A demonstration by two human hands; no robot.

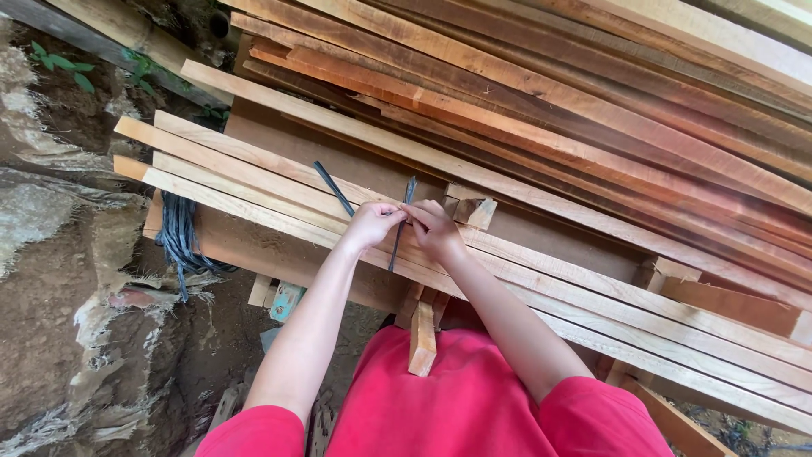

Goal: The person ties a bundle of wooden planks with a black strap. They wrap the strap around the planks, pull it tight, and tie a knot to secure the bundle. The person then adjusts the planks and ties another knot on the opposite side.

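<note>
**A:** Where do the hands sit?

**B:** Both meet over the bundle of long pale sawn wooden slats (254,182) that runs from upper left to lower right across the view. The left hand (370,224) and the right hand (433,227) are touching or nearly so, knuckles together, on top of the slats.

**A:** And what do they hold?

**B:** A thin dark plastic binding strap (401,222). Each hand is pinched closed on it, fingers curled tight around the band. One free end (333,188) sticks up and away to the left of the left hand; another stretch rises just above the right hand and also drops down between the two hands, across the front slat.

**A:** So how does the strap lie against the wood?

**B:** Crosswise. The slats' long axis runs along the stack; the strap crosses it almost square. The hands grip it right at the top of the bundle, neither nearer than the other.

**A:** Anything else close by?

**B:** A hank of the same dark strapping (179,239) hangs off the bundle's left end, well apart from the hands. A short wooden offcut (421,337) lies just below, above the red shirt (461,398). Behind rises a larger stack of reddish planks (592,110).
</note>
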